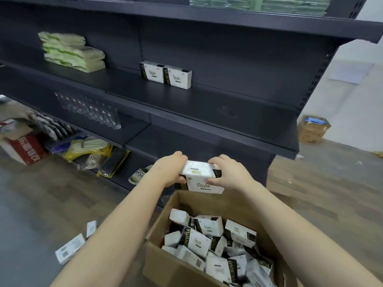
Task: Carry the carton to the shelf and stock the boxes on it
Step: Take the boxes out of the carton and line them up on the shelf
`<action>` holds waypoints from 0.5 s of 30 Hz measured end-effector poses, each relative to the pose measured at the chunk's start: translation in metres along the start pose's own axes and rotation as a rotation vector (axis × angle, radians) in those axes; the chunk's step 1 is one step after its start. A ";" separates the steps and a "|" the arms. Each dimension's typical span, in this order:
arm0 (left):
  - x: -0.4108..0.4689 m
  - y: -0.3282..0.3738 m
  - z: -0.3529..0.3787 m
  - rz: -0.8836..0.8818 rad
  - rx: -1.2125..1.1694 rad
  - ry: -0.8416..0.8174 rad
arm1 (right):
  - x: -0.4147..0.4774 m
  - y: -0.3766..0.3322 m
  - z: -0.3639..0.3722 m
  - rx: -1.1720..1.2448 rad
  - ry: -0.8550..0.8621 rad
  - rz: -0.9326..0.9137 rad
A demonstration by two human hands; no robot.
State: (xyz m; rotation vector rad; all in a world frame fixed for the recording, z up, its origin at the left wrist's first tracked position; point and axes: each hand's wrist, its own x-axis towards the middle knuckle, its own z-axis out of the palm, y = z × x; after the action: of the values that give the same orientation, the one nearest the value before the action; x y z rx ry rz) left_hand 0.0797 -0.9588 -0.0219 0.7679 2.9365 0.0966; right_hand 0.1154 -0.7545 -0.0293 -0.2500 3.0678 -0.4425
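Note:
An open brown carton stands on the floor below me, holding several white-and-black boxes. Above its far edge I hold one such box, perhaps two stacked, between both hands. My left hand grips its left end and my right hand grips its right end. Two matching boxes stand side by side on a middle board of the dark shelf.
Green-and-white packs lie stacked at the shelf's left. Clear bottles fill a lower board, with bagged goods and slippers at the bottom. Two loose boxes lie on the floor at left. Another carton sits at far right.

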 end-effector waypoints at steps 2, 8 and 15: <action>-0.016 -0.034 -0.004 0.004 0.008 0.007 | 0.008 -0.034 0.009 0.011 0.010 0.003; -0.053 -0.117 -0.017 0.027 0.031 0.012 | 0.031 -0.115 0.032 0.056 0.040 0.023; -0.056 -0.164 -0.030 0.034 0.025 0.063 | 0.053 -0.152 0.033 0.069 0.096 0.068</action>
State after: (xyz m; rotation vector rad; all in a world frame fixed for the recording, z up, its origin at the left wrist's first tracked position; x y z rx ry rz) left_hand 0.0447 -1.1301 -0.0016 0.8333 2.9897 0.0887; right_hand 0.0884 -0.9160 -0.0188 -0.1250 3.1353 -0.5721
